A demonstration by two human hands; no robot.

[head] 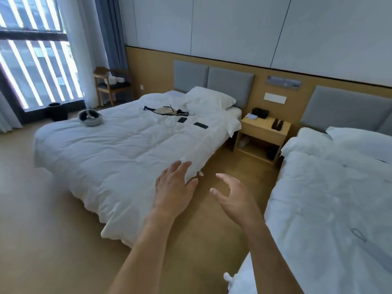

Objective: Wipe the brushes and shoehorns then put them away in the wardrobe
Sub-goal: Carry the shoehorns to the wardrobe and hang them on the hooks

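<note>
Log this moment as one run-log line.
left hand: open, empty | right hand: open, empty | both raised over floor between beds | dark brushes on nightstand, untouched | wardrobe: not in view

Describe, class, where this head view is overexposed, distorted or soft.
Head view: the window glares white between dark slats; the wide lens bends the wall panels and bed edges; small dark items on the nightstand are too soft to identify.

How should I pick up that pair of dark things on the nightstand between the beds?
Judging by their pose, take the dark pair from above, pinching each across its narrow width near the middle. They lie flat, side by side on the nightstand, long sides exposed. Whether they are brushes is too small to tell.
</note>
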